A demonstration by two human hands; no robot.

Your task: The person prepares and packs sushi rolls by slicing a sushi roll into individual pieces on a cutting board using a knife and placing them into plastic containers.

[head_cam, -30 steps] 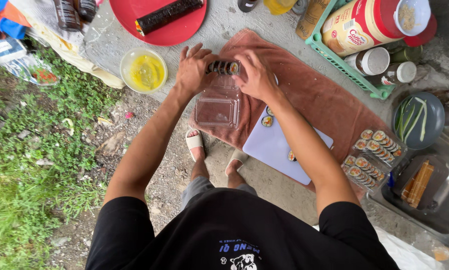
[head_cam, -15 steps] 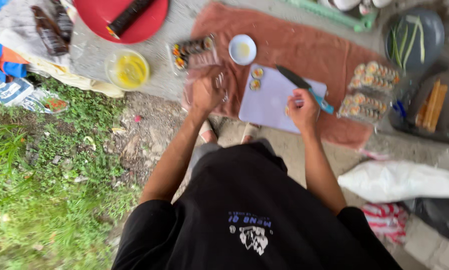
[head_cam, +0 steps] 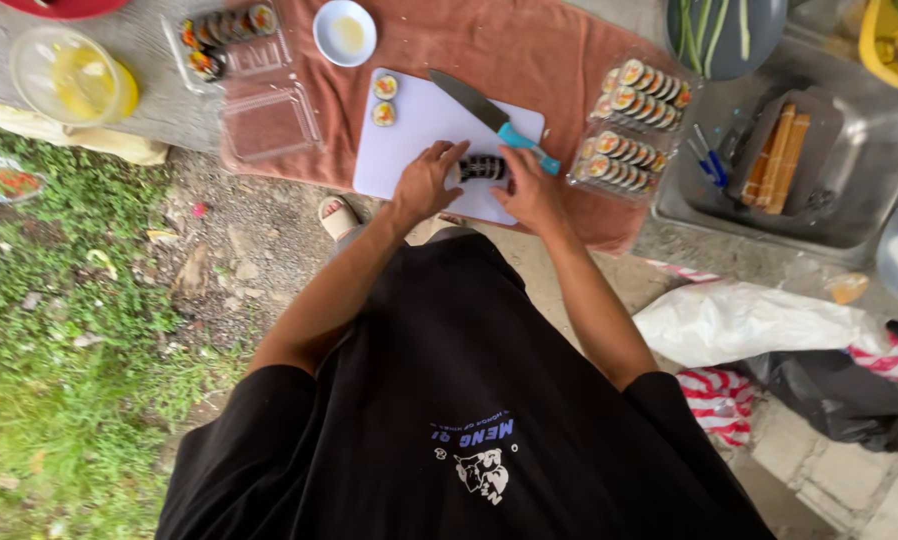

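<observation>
My left hand (head_cam: 426, 183) and my right hand (head_cam: 530, 190) both grip a short row of cut seaweed rice roll slices (head_cam: 481, 168) lying on the white cutting board (head_cam: 419, 130). Two loose slices (head_cam: 384, 100) lie at the board's far left corner. A knife with a teal handle (head_cam: 494, 120) rests across the board just beyond my right hand. The board sits on a reddish-brown towel (head_cam: 539, 60).
An open clear container (head_cam: 254, 70) part-filled with slices sits far left, a packed one (head_cam: 634, 125) right of the board. A small white dish (head_cam: 344, 30), a yellow bowl (head_cam: 69, 75), a grey plate with green strips (head_cam: 719, 35) and a metal tray with a bamboo mat (head_cam: 779, 150) surround.
Both hands have come together on the board around the row of slices. Half a second ago my left hand was over by the clear container and my right at the knife.
</observation>
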